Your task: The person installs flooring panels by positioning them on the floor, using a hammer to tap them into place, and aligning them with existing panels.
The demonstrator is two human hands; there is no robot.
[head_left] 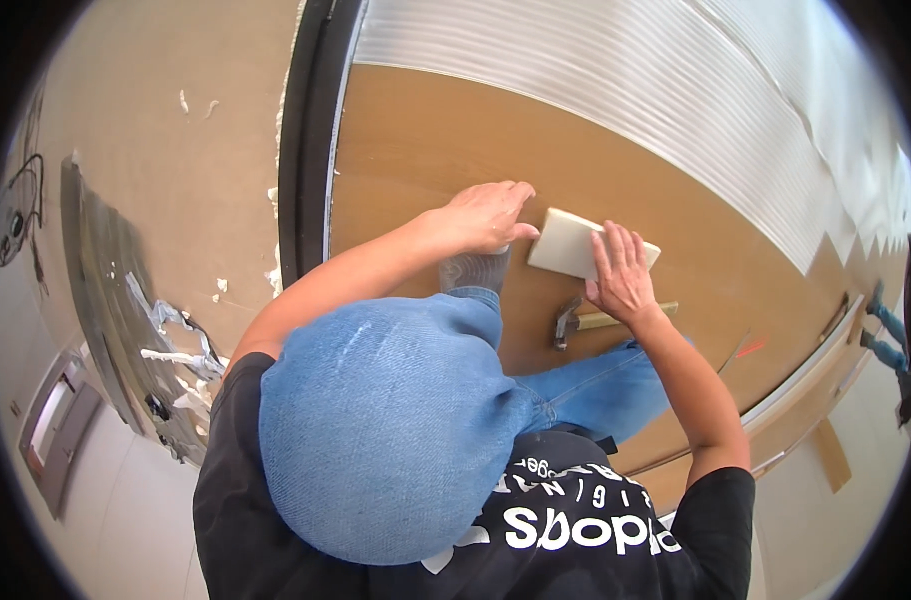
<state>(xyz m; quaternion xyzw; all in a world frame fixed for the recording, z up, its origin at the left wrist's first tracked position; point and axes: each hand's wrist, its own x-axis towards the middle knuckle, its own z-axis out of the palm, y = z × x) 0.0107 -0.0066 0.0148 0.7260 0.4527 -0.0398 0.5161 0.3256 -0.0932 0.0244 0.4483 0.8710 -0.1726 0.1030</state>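
Note:
My right hand (624,275) lies across the right end of a pale cream rectangular block (566,243), its fingers reaching over the far edge and its thumb at the near side. Under the block is a tan wooden panel (416,130). My left hand (491,213) hovers just left of the block above my foot, thumb and fingers apart, with nothing in it. Nearer to me, a hammer (564,326) with a light wooden handle rests on the panel, partly behind my right wrist.
A black frame edge (311,140) borders the panel on the left, with crumbs of white foam along it. Ribbed translucent sheeting (596,75) covers the far side. Dark boards (111,290) with torn scraps lie at left. Another person's legs (888,335) show at far right.

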